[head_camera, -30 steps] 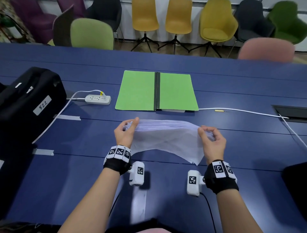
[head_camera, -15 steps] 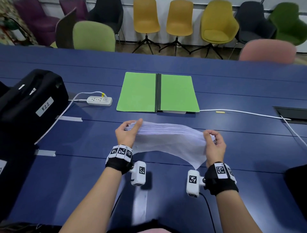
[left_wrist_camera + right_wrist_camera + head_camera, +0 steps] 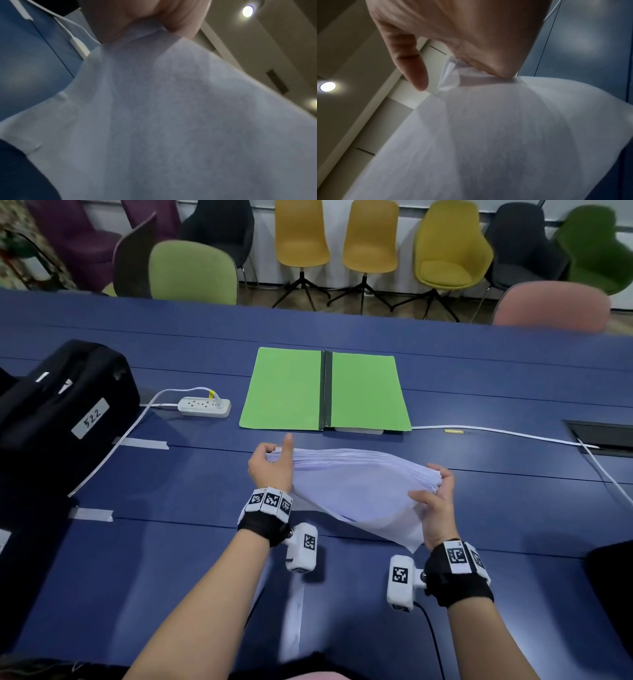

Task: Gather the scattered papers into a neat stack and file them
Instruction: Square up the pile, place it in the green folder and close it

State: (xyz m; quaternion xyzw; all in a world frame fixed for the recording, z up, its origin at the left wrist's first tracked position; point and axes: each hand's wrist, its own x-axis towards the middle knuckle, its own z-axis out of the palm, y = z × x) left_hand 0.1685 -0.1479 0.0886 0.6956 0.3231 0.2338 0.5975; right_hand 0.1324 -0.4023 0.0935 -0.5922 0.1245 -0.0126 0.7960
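A sheaf of white papers (image 3: 356,484) is held above the blue table (image 3: 171,542), sagging toward me in the middle. My left hand (image 3: 274,463) grips its left end, thumb on the near side. My right hand (image 3: 433,501) pinches the right end, which sits lower than the left. The paper stack (image 3: 171,121) fills the left wrist view, and the sheets (image 3: 488,135) also fill the right wrist view beneath the right hand (image 3: 471,40). Beyond the papers an open green folder (image 3: 325,390) with a dark spine lies flat on the table.
A black bag (image 3: 58,412) labelled 522 sits at the left. A white power strip (image 3: 204,406) with its cable lies left of the folder. A white cable (image 3: 496,433) runs to a floor box (image 3: 603,436) at the right. Chairs (image 3: 301,237) line the far side.
The right end of the sheaf has dropped and come closer to me with my right hand, tilting the stack. My left hand stays at its end.
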